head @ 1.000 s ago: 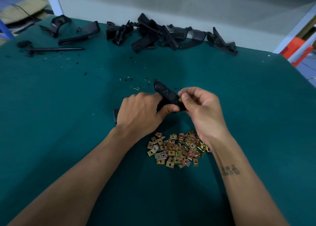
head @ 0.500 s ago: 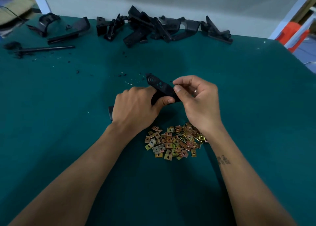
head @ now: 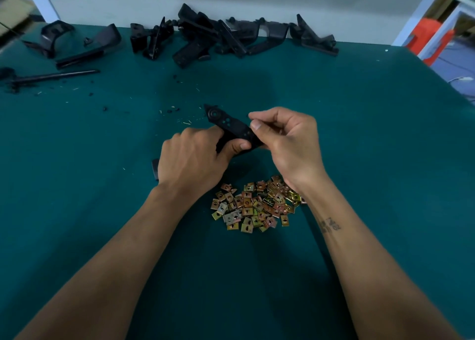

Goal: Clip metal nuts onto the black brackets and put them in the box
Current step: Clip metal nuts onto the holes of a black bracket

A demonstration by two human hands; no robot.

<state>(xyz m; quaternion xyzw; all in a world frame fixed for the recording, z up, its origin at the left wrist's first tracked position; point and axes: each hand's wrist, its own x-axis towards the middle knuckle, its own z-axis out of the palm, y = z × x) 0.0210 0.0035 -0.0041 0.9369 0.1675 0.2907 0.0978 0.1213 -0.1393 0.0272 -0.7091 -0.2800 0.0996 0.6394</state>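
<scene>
A black bracket (head: 226, 122) with small holes is held above the green table (head: 102, 211). My left hand (head: 192, 164) grips its lower part, thumb pressed on its face. My right hand (head: 288, 141) pinches the bracket's right edge with thumb and fingertips; whether a nut sits under those fingers is hidden. A heap of several gold-coloured metal nuts (head: 254, 206) lies on the table just below both hands. No box is in view.
A pile of black brackets (head: 231, 36) lies along the far edge against the white wall. More black parts (head: 84, 44) and a thin black rod (head: 54, 76) lie at far left. Small debris dots the cloth. An orange object (head: 426, 38) stands beyond the right edge.
Both hands stay on the bracket and have hardly moved. My right fingers have shifted slightly on the bracket's right edge. The camera has tilted, so everything sits lower in view.
</scene>
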